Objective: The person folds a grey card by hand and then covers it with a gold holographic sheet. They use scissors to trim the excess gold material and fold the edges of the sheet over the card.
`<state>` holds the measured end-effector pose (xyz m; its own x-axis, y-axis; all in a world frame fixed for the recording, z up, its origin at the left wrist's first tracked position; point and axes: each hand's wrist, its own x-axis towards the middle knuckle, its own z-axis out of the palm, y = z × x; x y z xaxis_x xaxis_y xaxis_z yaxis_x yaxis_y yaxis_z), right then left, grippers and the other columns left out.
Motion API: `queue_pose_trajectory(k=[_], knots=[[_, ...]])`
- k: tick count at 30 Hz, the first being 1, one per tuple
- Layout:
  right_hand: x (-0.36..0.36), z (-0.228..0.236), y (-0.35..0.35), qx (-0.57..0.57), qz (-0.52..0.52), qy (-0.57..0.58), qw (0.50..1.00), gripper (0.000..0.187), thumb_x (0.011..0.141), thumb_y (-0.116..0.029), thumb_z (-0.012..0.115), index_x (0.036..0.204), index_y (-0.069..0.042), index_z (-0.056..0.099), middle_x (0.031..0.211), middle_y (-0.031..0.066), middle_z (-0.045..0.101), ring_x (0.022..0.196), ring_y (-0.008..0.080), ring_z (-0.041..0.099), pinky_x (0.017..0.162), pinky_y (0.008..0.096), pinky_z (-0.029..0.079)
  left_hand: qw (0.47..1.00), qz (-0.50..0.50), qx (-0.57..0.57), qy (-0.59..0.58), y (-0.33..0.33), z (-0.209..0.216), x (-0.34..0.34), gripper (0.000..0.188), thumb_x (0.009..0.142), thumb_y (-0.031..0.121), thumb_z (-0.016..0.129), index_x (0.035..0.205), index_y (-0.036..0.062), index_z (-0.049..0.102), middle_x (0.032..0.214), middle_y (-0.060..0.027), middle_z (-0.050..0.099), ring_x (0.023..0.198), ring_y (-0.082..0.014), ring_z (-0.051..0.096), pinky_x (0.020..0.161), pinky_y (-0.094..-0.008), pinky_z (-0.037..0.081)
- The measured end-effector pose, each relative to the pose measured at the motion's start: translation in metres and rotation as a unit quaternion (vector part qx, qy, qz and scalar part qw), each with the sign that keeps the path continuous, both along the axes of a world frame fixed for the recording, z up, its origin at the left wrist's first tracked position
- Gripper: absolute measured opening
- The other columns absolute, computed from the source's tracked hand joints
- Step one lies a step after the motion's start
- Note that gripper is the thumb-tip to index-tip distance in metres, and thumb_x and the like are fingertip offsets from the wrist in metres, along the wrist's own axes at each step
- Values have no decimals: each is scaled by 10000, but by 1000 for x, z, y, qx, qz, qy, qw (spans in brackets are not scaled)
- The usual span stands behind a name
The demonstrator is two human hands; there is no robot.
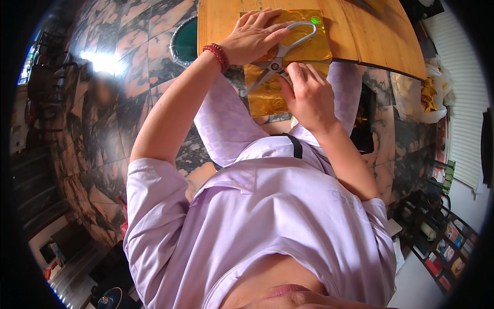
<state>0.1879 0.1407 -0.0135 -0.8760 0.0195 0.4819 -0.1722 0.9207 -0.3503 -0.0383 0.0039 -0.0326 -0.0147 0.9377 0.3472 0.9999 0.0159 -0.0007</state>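
A gold foil sheet (314, 46) lies on the wooden table, and gold foil (266, 99) hangs below the table's near edge between my knees. My left hand (254, 37) presses flat on the sheet, fingers stretched out, with a red bead bracelet at the wrist. Grey-handled scissors (276, 66) are spread wide at that edge. One handle loop reaches up over the sheet, and a blade points down to the left across the hanging foil. Curled fingers of my right hand (309, 95) grip the scissors' other handle, which is mostly hidden.
The wooden table (370, 38) extends to the right. Left of it stands a green-lined bin (185, 42) on the marbled tile floor. At the right, a clear plastic bag (440, 95) has gold foil in it. A shelf (442, 250) with small items stands at the lower right.
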Motion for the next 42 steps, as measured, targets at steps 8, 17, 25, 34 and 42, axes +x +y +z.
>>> queue_pose_trajectory(k=[8, 17, 25, 34, 42], knots=[[39, 3, 3, 35, 52, -2, 998, 167, 917, -92, 771, 1014, -50, 642, 938, 116, 697, 924, 318, 712, 834, 448, 587, 1000, -23, -4, -5, 0, -4, -5, 734, 1092, 262, 690, 1718, 190, 314, 1788, -50, 417, 1670, -417, 244, 1307, -620, 230], [29, 13, 146, 25, -192, 85, 977, 133, 1038, -158, 728, 1060, -55, 647, 932, 139, 700, 798, 376, 708, 673, 484, 559, 976, 128, -92, -150, 5, 32, 27, 1080, 902, 750, 747, 1765, 255, 325, 1793, -223, 265, 1672, -433, 238, 1366, -590, 161], [-31, 3, 198, 163, -245, 69, 953, 147, 984, -207, 778, 996, -76, 712, 1057, 106, 688, 1022, 339, 696, 854, 482, 581, 981, 117, -40, -152, 8, 24, 31, 994, 911, 456, 823, 1754, 238, 345, 1771, -214, 310, 1671, -434, 251, 1355, -584, 201], [22, -30, 151, 204, -38, 185, 960, 424, 972, -100, 789, 1380, -139, 681, 1254, 60, 675, 1153, 270, 669, 983, 429, 529, 979, 117, -48, -159, 3, 27, 35, 914, 960, 421, 714, 1761, 202, 332, 1790, -223, 284, 1688, -437, 218, 1362, -589, 158], [36, -75, 121, 338, 44, 129, 931, 504, 1123, -259, 578, 1625, -239, 549, 1613, -12, 558, 1588, 168, 441, 1289, 421, 407, 982, 112, -46, -144, 5, 24, 26, 936, 902, 344, 706, 1752, 188, 348, 1802, -214, 271, 1693, -426, 217, 1368, -592, 165]])
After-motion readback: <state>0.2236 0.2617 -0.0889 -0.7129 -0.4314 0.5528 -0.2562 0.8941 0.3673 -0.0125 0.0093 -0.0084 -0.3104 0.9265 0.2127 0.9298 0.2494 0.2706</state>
